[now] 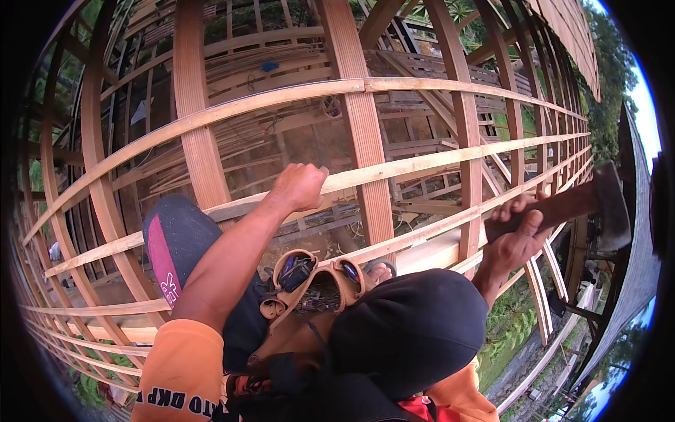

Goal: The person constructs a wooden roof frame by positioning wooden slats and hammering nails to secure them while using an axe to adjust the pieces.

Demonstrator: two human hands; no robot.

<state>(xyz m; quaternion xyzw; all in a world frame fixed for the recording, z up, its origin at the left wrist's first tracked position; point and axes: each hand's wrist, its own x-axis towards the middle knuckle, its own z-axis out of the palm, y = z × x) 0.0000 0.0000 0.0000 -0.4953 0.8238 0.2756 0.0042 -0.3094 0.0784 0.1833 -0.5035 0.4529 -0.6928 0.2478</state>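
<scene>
Two bare hands work apart: the left hand (301, 188), closed in a fist, is at a pale batten (422, 165), though I cannot tell whether it pinches anything; the right hand (519, 243) grips a hammer (568, 203), its head toward the right. That batten crosses thick rafters (360, 133) on the far side of a tan tool pouch (349, 288). The step looks like readying the hammer near the batten; the next move calls for keeping the left hand clear of any blow.
</scene>
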